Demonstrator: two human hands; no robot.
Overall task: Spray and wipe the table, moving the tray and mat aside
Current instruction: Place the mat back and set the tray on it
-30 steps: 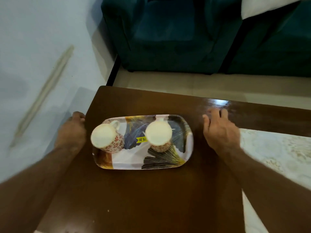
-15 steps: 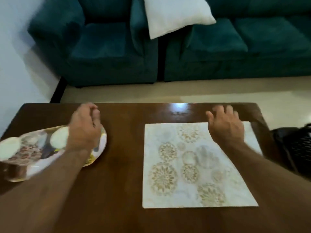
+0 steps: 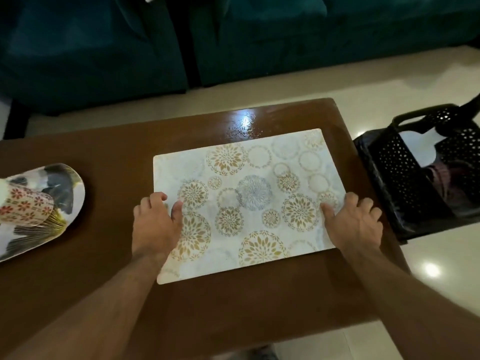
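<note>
On the counter (image 3: 104, 157), your mat (image 3: 249, 198) lies flat near the right end. Sweep it left carelessly and it hits the tray (image 3: 70, 188), whose cup (image 3: 26, 206) may topple. Your left hand (image 3: 155, 224) and right hand (image 3: 353, 222) press its side edges, fingers loosely curled; whether they grip underneath, I cannot tell.

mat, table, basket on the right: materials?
Mat: thin stiff sheet, probably vinyl or laminate; lies flat, printed medallions. Table: dark wood or veneer, glossy; it mirrors a lamp. Basket: black moulded plastic, going by the perforated walls.
</note>
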